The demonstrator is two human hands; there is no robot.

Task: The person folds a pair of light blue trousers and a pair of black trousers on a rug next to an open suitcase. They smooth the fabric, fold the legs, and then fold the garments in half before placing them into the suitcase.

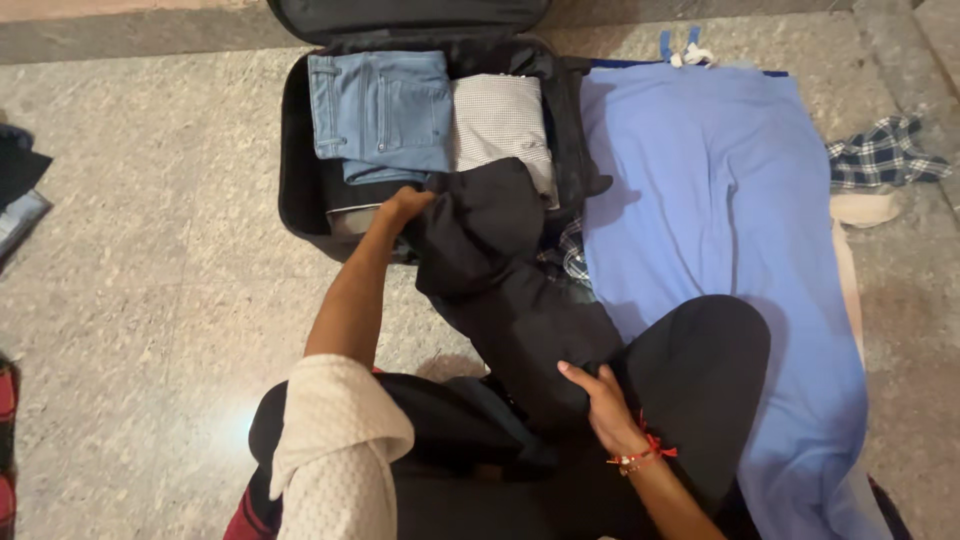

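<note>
Jeans and a checked shirt already lie packed in the suitcase. Left hand and right hand, fingers pinching, hold a black garment (half in, half across the lap).

Suitcase nearly full: folded jeans and checked grey cloth fill the back, black garment drapes over the front rim, blocking it. Only gap is the front left corner, taken by left hand. Raised lid closes off the far side. Bare floor left of the case is open. Blue sheet on the right lies flat, passable. Person's knee crowds the near right.
</note>
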